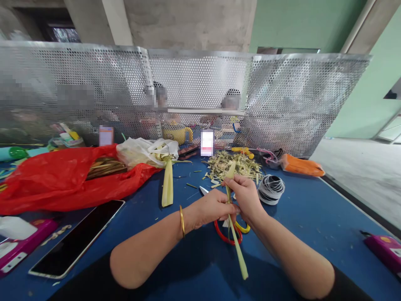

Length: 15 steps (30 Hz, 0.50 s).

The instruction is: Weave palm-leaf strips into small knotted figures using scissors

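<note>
On my far left I see a purple power strip point(35, 241) on the blue table point(138, 215). A big red bag point(62, 175) lies behind it, with a black phone point(78, 238) in front of the bag. Next comes a white bag point(134, 151), and a pale leaf point(168, 186) lies just in front of it. My left hand point(214, 207) has its fingers closed around the middle of a long green strip point(238, 250). The strip is up over the scissors point(219, 235), with one end pointing at me. My right hand point(246, 194) pinches it near the far end. Behind my hands is a heap of scraps point(230, 162). To the right sit a roll of string point(271, 190) and an orange pack point(302, 165).
</note>
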{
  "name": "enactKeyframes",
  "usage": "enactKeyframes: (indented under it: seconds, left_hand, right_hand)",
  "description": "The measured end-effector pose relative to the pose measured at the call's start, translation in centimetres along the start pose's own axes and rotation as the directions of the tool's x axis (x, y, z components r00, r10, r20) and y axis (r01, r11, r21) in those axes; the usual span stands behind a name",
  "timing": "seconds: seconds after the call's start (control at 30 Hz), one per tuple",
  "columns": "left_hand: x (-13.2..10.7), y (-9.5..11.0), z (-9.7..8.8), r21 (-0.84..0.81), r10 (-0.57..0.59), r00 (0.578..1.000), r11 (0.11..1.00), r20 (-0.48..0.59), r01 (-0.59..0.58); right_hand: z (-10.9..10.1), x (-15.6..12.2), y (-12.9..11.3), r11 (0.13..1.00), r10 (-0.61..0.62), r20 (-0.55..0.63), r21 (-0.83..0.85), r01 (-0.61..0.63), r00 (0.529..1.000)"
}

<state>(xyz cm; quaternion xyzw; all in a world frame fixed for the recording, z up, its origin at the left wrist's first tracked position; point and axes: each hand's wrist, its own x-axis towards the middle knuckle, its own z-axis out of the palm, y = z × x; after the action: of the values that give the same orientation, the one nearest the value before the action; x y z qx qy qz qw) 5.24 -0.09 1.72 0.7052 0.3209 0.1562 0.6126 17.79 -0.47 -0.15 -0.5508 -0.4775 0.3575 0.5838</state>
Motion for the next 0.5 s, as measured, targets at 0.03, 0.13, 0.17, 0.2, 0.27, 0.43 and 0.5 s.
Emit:
enactKeyframes:
  seconds: [0.03,0.13,0.17,0.2,0.27,0.43,0.5]
  left_hand:
    - [0.0,0.0,0.04,0.001,-0.001,1.0,1.0,0.007,0.001]
    - [0.01,-0.06,0.11,-0.004,-0.004,1.0,1.0,0.021,0.004]
    - [0.02,-0.11,0.13,-0.006,-0.003,1.0,1.0,0.022,0.003]
    - [0.04,-0.18,0.14,-0.009,-0.003,1.0,1.0,0.02,0.003]
    - [0.08,-0.32,0.17,-0.013,-0.004,1.0,1.0,0.015,0.004]
    - [0.04,-0.28,0.28,-0.018,-0.013,0.999,1.0,0.035,0.013]
    - [0.01,-0.15,0.33,-0.025,-0.012,0.999,1.0,0.036,0.013]
  right_hand:
    - [0.05,-0.01,0.06,1.0,0.012,-0.005,0.018,-0.012,1.0]
    - [0.13,-0.05,0.07,0.997,0.044,-0.01,0.062,-0.043,0.999]
    - [0.13,-0.06,0.04,0.996,0.055,-0.012,0.073,-0.054,0.998]
    - [0.13,-0.08,0.01,0.995,0.065,-0.014,0.083,-0.063,0.998]
    - [0.12,-0.1,-0.04,0.993,0.075,-0.02,0.096,-0.073,0.997]
    - [0.13,-0.08,0.01,0.991,0.065,-0.016,0.117,-0.062,0.998]
    - [0.15,-0.03,0.06,0.989,0.07,-0.012,0.129,-0.068,0.997]
